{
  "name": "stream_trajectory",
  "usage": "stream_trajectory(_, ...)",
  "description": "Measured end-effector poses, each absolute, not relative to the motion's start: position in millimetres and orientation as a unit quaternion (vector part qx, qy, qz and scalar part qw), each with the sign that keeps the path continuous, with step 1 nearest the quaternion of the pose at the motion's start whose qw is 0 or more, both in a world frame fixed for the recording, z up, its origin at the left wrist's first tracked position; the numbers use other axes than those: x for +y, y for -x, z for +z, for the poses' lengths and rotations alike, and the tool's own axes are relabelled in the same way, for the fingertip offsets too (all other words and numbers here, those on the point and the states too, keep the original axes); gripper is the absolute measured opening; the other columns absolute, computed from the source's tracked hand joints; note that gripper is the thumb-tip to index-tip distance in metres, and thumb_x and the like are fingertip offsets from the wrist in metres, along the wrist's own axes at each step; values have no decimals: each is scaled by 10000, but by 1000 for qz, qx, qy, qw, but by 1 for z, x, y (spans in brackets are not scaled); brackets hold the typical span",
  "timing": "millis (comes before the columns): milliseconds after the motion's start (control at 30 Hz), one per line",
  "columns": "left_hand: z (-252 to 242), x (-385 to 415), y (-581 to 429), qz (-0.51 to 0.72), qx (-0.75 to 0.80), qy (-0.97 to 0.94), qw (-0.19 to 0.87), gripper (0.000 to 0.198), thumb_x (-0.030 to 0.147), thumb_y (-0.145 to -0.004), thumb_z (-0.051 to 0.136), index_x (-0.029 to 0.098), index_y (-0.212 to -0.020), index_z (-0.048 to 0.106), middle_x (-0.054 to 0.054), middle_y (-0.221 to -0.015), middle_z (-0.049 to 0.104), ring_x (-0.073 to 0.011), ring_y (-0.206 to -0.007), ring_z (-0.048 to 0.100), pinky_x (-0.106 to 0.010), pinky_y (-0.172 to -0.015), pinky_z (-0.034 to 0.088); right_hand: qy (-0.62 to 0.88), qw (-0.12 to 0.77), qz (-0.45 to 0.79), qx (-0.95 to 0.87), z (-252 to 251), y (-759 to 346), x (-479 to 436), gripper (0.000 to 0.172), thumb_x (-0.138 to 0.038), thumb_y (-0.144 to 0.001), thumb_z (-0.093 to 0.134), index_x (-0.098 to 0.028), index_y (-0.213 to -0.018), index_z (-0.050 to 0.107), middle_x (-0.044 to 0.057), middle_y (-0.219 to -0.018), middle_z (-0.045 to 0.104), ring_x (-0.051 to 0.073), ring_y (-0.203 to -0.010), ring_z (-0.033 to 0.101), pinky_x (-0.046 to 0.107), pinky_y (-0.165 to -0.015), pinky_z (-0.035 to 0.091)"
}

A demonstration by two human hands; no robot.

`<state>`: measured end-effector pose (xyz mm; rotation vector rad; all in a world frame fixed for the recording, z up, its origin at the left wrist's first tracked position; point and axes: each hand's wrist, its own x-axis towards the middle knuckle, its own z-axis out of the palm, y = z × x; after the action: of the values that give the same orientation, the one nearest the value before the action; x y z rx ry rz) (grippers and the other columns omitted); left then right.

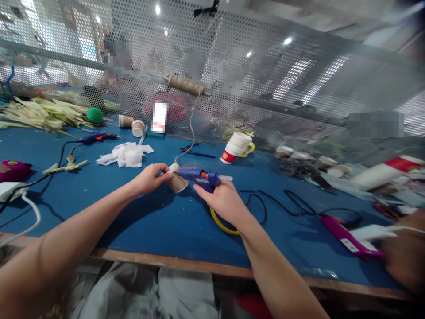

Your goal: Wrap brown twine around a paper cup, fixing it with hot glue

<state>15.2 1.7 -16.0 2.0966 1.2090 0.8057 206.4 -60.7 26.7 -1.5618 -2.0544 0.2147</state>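
My left hand (151, 177) is closed on a paper cup partly wrapped in brown twine (177, 181), holding it tilted on the blue table (159, 221). My right hand (224, 201) grips a blue hot glue gun (201, 176), its nozzle pointing left at the cup. A strand of twine (191, 124) runs up from the cup to a twine spool (186, 85) hung on the perforated metal screen. The gun's black cord (265, 208) trails right across the table.
A second blue glue gun (96, 138), crumpled white tissue (126, 155), twine-wrapped cups (133, 125), a green ball (94, 115) and dried leaves (43, 114) lie at left. A stack of paper cups (235, 148) stands behind. At right, a pink device (348, 235) and another person's hand (405, 252).
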Motion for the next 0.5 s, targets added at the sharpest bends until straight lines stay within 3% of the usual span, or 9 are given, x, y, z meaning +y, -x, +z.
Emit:
stream_trajectory(233, -18, 4, -13, 292, 443, -797, 289, 244, 349, -755, 419, 134, -753, 535, -32, -711, 605, -132, -630, 513, -231, -576, 382, 585, 276, 41, -762, 25, -210, -57, 172, -314, -717, 501, -193, -707, 621, 32, -550, 607, 197, -614, 582, 285, -578, 420)
stream_trajectory(400, -16, 4, -12, 328, 389, -803, 311, 187, 315, -749, 429, 151, -678, 485, -113, -1117, 560, -199, -968, 534, -270, -745, 412, 593, 268, 42, -758, 24, -212, -54, 186, -323, -720, 496, -189, -683, 618, 30, -497, 582, 202, -595, 581, 288, -561, 415)
stream_trajectory(500, -15, 4, -12, 324, 386, -800, 326, 173, 306, -748, 433, 161, -661, 468, -113, -1162, 542, -213, -1032, 518, -289, -788, 409, 594, 273, 45, -755, 23, -213, -53, 186, -323, -715, 499, -189, -665, 617, 38, -531, 602, 204, -608, 582, 291, -563, 418)
